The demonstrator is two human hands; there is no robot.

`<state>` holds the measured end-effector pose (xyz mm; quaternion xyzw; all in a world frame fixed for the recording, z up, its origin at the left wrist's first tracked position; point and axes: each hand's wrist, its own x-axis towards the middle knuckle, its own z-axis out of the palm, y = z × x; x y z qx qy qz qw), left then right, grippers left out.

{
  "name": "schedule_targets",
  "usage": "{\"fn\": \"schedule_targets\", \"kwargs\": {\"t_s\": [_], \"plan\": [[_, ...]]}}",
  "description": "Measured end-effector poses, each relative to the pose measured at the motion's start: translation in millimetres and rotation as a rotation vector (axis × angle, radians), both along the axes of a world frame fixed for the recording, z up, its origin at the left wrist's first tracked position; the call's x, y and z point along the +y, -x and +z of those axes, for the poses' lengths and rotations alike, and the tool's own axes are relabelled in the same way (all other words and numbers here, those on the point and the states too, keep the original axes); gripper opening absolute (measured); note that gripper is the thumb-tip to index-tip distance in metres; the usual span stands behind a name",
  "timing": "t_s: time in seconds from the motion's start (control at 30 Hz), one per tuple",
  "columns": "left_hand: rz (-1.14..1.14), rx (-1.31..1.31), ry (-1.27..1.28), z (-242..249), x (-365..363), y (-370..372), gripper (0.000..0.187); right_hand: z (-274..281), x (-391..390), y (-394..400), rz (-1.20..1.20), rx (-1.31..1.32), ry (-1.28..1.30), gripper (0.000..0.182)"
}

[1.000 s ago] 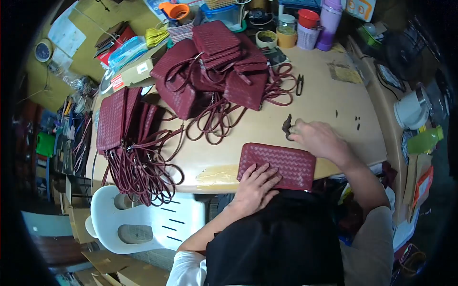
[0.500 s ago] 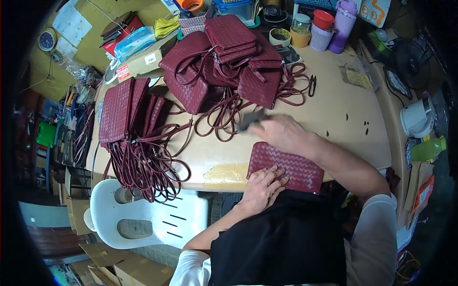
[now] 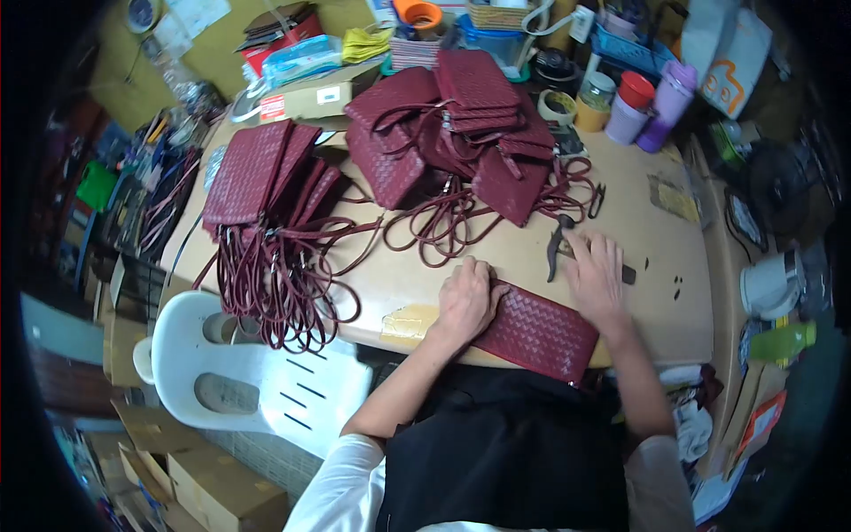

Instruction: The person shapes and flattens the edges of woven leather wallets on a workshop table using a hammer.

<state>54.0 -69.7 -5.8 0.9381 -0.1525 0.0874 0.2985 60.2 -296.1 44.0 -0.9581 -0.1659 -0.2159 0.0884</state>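
Note:
A dark red woven pouch (image 3: 542, 335) lies at the table's near edge, in front of my black apron. My left hand (image 3: 467, 303) is closed on the pouch's left end, fingers curled over the corner. To the right of the pouch, my right hand (image 3: 597, 275) has its fingers around the handle of a hammer (image 3: 560, 248). The dark curved hammer head shows to the left of the fingers, close to the tabletop, and the handle's end sticks out on the right. Small black thread snips (image 3: 597, 201) lie just beyond the hammer.
A pile of red pouches (image 3: 479, 89) with looped straps sits at the back; another stack (image 3: 253, 173) stands at left, straps hanging over the edge. Cups and a purple bottle (image 3: 667, 106) line the back right. A white plastic chair (image 3: 266, 363) is at the left front.
The hammer has moved right and down from above the pouch to the tabletop beside it. My left hand has shifted from the pouch's front to its left end. The camera view has shifted slightly.

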Motion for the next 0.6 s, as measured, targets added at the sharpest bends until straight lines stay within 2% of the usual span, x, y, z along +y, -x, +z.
{"fn": "schedule_targets", "kwargs": {"t_s": [0.07, 0.13, 0.17, 0.23, 0.27, 0.3, 0.33, 0.37, 0.4, 0.43, 0.47, 0.5, 0.53, 0.57, 0.6], "plan": [[0.032, -0.005, 0.014, -1, 4, -2, 0.032, 3, 19, 19, 0.112, 0.176, -0.114, 0.044], [-0.088, 0.192, 0.219, 3, 15, -1, 0.029, -8, 30, 42, 0.241, 0.341, -0.187, 0.032], [-0.057, 0.18, 0.214, 3, 24, 0, 0.029, -5, 32, 41, 0.275, 0.335, -0.188, 0.032], [-0.136, 0.618, 1.066, -5, 41, 9, 0.043, 5, 28, 39, 0.074, 0.904, -0.457, 0.025], [-0.186, 0.817, 1.507, -7, 46, 13, 0.051, -2, 26, 35, 0.1, 0.907, -0.445, 0.025], [-0.496, 0.837, 1.847, 6, 48, 22, 0.079, -15, 26, 31, 0.055, 0.702, -0.782, 0.025], [-0.726, 0.743, 1.857, -3, 45, 25, 0.1, -24, 30, 28, 0.004, 0.482, -1.113, 0.026], [-0.714, 0.743, 1.76, -10, 37, 37, 0.101, -28, 39, 22, 0.028, 0.495, -1.113, 0.026], [-0.7, 0.743, 1.662, 0, 27, 52, 0.102, -31, 49, 17, 0.035, 0.41, -1.325, 0.025], [-0.569, 0.558, 1.382, 5, 19, 66, 0.099, -31, 59, 12, 0.041, 0.322, -1.535, 0.025], [-0.43, 0.381, 1.1, 13, 13, 75, 0.097, -29, 74, 11, 0.07, 0.34, -1.534, 0.025], [-0.283, 0.202, 1.064, 31, 8, 79, 0.082, -26, 91, 15, 0.137, 0.314, -1.476, 0.025], [-0.258, 0.187, 1.061, 47, 17, 80, 0.082, -26, 102, 19, 0.2, 0.287, -1.418, 0.026], [-0.139, 0.463, 1.142, 65, 34, 77, 0.075, -29, 105, 20, 0.241, 0.278, -1.273, 0.029], [-0.021, 0.741, 1.213, 75, 51, 76, 0.07, -31, 101, 22, 0.26, 0.288, -1.273, 0.029]]}}
